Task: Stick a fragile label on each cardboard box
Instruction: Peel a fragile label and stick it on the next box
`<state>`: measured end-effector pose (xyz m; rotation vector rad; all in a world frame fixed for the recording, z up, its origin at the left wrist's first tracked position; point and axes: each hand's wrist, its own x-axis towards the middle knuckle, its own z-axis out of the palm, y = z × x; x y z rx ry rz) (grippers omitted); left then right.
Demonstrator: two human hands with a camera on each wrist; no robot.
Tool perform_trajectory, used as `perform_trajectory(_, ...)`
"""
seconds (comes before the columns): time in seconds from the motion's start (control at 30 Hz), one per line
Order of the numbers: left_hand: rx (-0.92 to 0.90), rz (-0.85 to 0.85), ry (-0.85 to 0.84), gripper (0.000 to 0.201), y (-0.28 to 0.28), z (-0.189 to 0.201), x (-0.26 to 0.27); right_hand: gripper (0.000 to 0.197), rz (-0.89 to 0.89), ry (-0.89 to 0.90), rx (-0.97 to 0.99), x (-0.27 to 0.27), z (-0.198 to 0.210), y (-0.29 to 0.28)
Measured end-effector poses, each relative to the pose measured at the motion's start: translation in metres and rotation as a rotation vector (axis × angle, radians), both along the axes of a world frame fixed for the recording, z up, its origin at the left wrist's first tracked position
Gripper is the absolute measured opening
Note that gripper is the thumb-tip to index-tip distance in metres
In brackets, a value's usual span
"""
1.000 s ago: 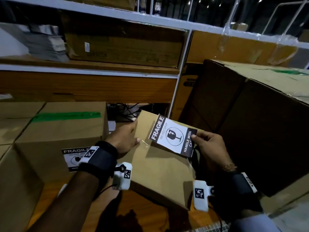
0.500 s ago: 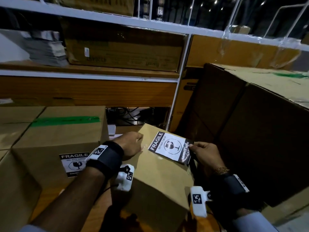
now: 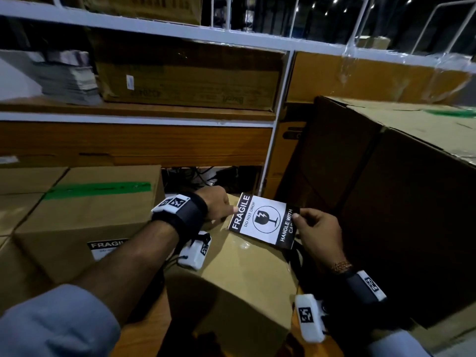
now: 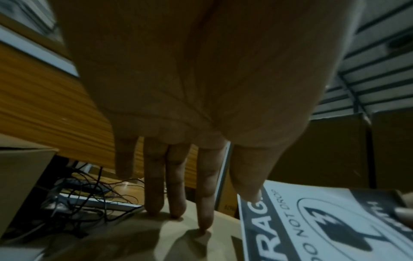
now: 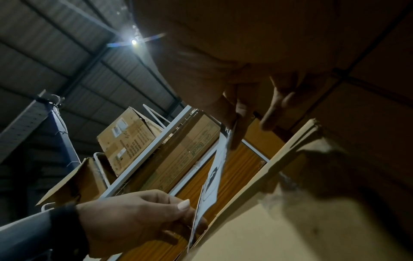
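A small cardboard box sits tilted in front of me. Just above its far top corner is a black-and-white fragile label, also seen in the left wrist view. My right hand pinches the label's right edge between thumb and fingers. My left hand has straight fingers resting on the box top, with the thumb against the label's left edge. Whether the label touches the box is unclear.
A taller box with green tape and a fragile label on its front stands at the left. A large dark box walls in the right side. Shelving with cartons rises behind, and cables lie beyond the small box.
The label has come down from a raised tilt to lie low over the box's far corner. My left hand slid from the box's left side to the label's left edge.
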<state>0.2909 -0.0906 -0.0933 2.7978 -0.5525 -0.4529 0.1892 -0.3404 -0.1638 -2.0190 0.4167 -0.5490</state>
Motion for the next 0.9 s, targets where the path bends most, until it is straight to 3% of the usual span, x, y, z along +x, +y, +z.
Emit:
perform_trajectory(0.23,-0.143,0.047,0.001,0.029,0.0,-0.015,0.01,0.01,0.035,0.034,0.107,0.014,-0.014,-0.004)
perform_trajectory(0.33,-0.171,0.062,-0.008,0.029,-0.001,-0.018,0.014,0.011,0.036,0.075,0.103,0.015,-0.017,-0.005)
perform_trajectory(0.43,-0.154,0.094,0.013,0.025,-0.003,-0.02,0.017,0.005,0.041,0.126,0.052,0.014,-0.015,-0.005)
perform_trajectory(0.6,-0.071,0.094,0.025,0.036,-0.012,-0.018,0.015,0.004,0.037,0.164,-0.1,0.01,-0.001,-0.002)
perform_trajectory(0.7,-0.033,0.107,0.023,0.038,-0.015,-0.018,0.015,0.017,0.05,0.177,-0.196,0.008,0.009,0.0)
perform_trajectory(0.9,0.002,0.126,-0.014,0.041,-0.017,-0.015,0.012,0.023,-0.002,0.106,-0.341,0.006,0.012,0.012)
